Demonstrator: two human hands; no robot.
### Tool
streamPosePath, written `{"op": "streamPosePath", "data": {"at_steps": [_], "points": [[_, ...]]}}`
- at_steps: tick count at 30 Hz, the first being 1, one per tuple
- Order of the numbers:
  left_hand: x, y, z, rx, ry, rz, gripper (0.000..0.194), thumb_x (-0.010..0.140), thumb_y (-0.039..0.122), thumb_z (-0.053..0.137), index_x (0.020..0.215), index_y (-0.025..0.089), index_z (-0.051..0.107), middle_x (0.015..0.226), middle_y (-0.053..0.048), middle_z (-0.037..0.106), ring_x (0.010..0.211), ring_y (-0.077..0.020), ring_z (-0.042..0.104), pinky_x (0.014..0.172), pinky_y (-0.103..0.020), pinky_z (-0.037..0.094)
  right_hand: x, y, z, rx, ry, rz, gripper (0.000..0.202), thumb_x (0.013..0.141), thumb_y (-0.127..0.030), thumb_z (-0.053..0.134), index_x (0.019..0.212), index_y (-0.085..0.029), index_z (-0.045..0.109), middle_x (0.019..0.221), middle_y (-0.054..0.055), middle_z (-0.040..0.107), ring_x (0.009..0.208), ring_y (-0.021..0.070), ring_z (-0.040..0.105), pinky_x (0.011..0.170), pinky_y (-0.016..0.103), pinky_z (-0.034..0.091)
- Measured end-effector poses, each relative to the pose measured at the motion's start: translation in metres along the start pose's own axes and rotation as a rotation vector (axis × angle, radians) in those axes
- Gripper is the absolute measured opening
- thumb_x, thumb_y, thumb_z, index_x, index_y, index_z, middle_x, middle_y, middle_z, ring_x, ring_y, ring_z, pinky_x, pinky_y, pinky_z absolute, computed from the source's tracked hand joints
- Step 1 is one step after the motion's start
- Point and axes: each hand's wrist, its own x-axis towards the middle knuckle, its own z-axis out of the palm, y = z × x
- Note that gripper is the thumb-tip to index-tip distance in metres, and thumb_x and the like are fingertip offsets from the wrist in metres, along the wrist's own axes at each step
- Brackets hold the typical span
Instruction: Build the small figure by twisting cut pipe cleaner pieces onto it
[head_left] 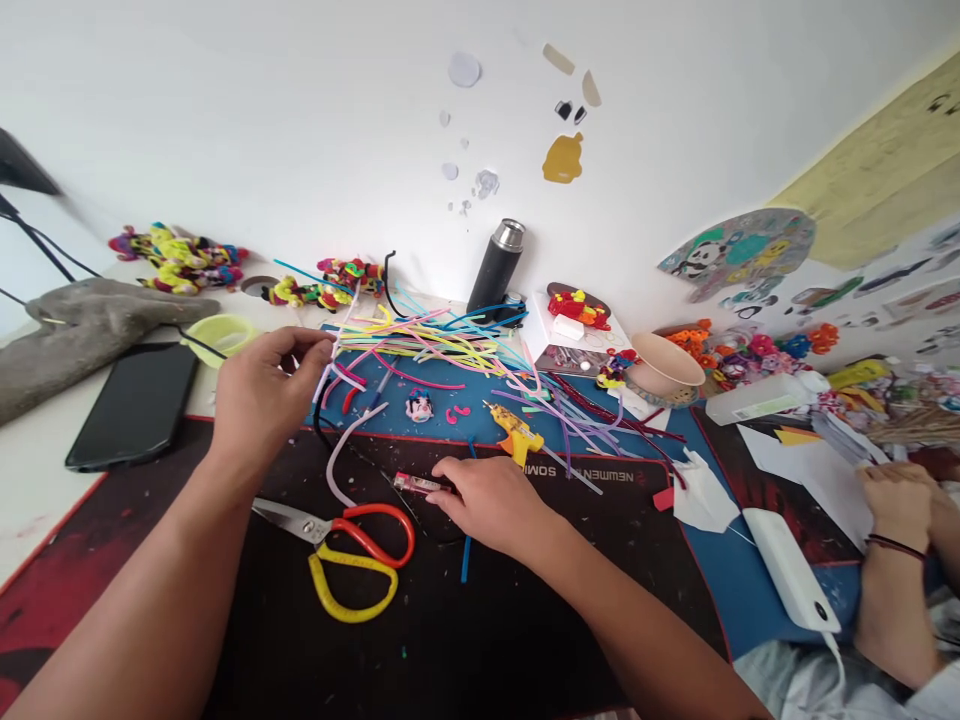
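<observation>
My left hand [266, 390] is closed at the fingertips on a pale lilac pipe cleaner [348, 318], which stands up at the edge of a loose pile of coloured pipe cleaners [427, 345]. Between the fingers of my right hand [484, 495] is a small pink lighter-like piece [417, 484] with a pale label; its far end is hidden by the fingers. Just left of it lie large scissors [360, 545] with one red and one yellow handle, blades apart. Beyond my right hand rest a yellow glue gun [514, 432] and a small doll-face piece [419, 405].
A black thermos [495, 270] leans near the wall. At left lies a phone [135, 405] beside a yellow-green cup [217, 338]. To the right are a pink bowl [666, 370], a white power bank [789, 570] with a cable, and another person's hands [896, 500].
</observation>
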Motion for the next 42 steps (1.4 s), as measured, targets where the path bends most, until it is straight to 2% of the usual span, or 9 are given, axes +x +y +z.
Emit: {"op": "streamPosePath", "data": {"at_steps": [12,18,25,28,30,33,35,38,42], "points": [[0.006,-0.007,-0.007,-0.003,0.113,-0.072,0.039,0.095,0.051,0.064,0.103,0.021,0.087,0.082,-0.002,0.081,0.07,-0.019,0.066,0.067,-0.029,0.042,0.005,-0.003,0.014,-0.046,0.024,0.051,0.024,0.113,-0.043,0.065,0.125,-0.023,0.074,0.103,0.005,0.087,0.097,0.0286,0.084,0.076,0.034,0.046],[0.006,-0.012,-0.002,-0.008,0.09,-0.073,0.037,0.094,0.051,0.066,0.104,0.022,0.087,0.083,-0.002,0.081,0.071,-0.02,0.068,0.068,-0.029,0.043,0.003,0.001,0.025,0.029,0.103,0.01,0.027,0.113,-0.043,0.065,0.128,-0.023,0.074,0.109,0.006,0.087,0.099,0.0264,0.084,0.077,0.032,0.049],[0.005,-0.011,-0.001,-0.029,0.131,-0.11,0.038,0.094,0.05,0.067,0.106,0.02,0.088,0.083,-0.004,0.08,0.076,-0.0221,0.071,0.072,-0.031,0.045,-0.002,0.001,0.012,0.084,0.156,0.023,0.025,0.113,-0.04,0.066,0.127,-0.023,0.078,0.116,0.006,0.088,0.104,0.0278,0.084,0.082,0.034,0.054],[0.007,-0.012,-0.001,-0.194,0.215,-0.15,0.035,0.092,0.043,0.073,0.11,0.018,0.088,0.086,-0.004,0.079,0.077,-0.0192,0.07,0.076,-0.03,0.048,-0.003,0.007,0.001,0.087,0.176,0.042,0.025,0.113,-0.037,0.066,0.129,-0.023,0.079,0.119,0.007,0.088,0.11,0.028,0.084,0.086,0.034,0.055],[0.012,-0.014,-0.002,-0.396,0.341,-0.184,0.034,0.087,0.037,0.076,0.111,0.015,0.087,0.084,-0.003,0.076,0.071,-0.0152,0.065,0.073,-0.028,0.048,-0.003,0.011,-0.004,0.075,0.184,0.072,0.025,0.113,-0.037,0.066,0.128,-0.023,0.081,0.114,0.008,0.088,0.108,0.0282,0.084,0.084,0.034,0.055],[0.024,-0.019,-0.002,-0.665,0.563,-0.224,0.028,0.075,0.033,0.078,0.094,0.014,0.083,0.066,0.003,0.064,0.057,-0.0112,0.052,0.057,-0.024,0.038,-0.003,0.016,-0.006,0.07,0.202,0.085,0.025,0.114,-0.038,0.064,0.127,-0.024,0.081,0.107,0.006,0.089,0.102,0.0273,0.085,0.08,0.033,0.054],[0.031,-0.019,-0.004,-0.785,0.631,-0.241,0.022,0.066,0.035,0.075,0.08,0.017,0.076,0.054,0.007,0.055,0.051,-0.0112,0.045,0.05,-0.024,0.03,-0.003,0.017,-0.003,0.081,0.22,0.055,0.025,0.114,-0.037,0.064,0.125,-0.025,0.081,0.109,0.004,0.089,0.101,0.0259,0.085,0.08,0.032,0.053],[0.036,-0.017,-0.006,-0.852,0.616,-0.295,0.025,0.059,0.041,0.07,0.073,0.021,0.07,0.048,0.008,0.049,0.048,-0.0113,0.042,0.046,-0.024,0.028,-0.001,0.014,0.003,0.097,0.233,-0.004,0.022,0.114,-0.035,0.064,0.123,-0.024,0.081,0.114,0.003,0.089,0.105,0.0253,0.084,0.083,0.032,0.053],[0.032,-0.015,-0.007,-0.802,0.516,-0.333,0.03,0.06,0.042,0.072,0.078,0.018,0.072,0.051,0.007,0.05,0.048,-0.0104,0.044,0.048,-0.024,0.031,0.002,0.005,0.006,0.105,0.227,-0.068,0.021,0.114,-0.031,0.063,0.122,-0.023,0.081,0.118,0.003,0.088,0.107,0.0247,0.084,0.086,0.031,0.053]]}}
